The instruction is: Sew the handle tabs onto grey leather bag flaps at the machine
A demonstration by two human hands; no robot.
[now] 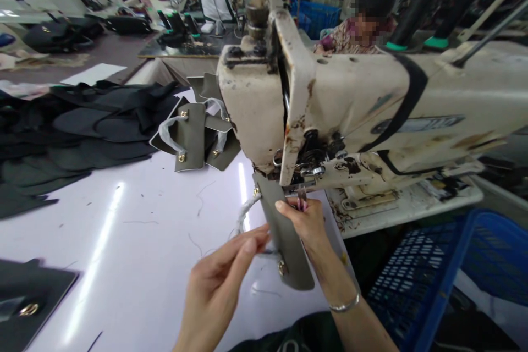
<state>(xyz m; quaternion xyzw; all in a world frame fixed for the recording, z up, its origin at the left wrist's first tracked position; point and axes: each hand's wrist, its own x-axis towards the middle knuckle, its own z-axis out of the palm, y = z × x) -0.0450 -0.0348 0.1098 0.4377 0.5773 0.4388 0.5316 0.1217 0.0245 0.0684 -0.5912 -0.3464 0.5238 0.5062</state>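
Note:
A long grey-green bag panel (291,250) lies under the head of the sewing machine (264,99), its near end toward me. A handle in clear wrap (243,212) is fixed to it by gold-coloured fittings. My left hand (225,275) is closed in a pinch at the panel's left edge, over the handle; what its fingertips hold is hidden. My right hand (307,225) lies at the panel's right side, thumb on the panel, wrapped around small pink thread snips (302,198). The snips' blades point up toward the needle area.
Several finished-looking handled panels (192,137) lie left of the machine head. Stacked black pieces (103,121) cover the far left; a dark panel (33,297) lies at near left. Loose threads dot the white tabletop (140,253). A blue basket (429,280) stands at right. People sit beyond.

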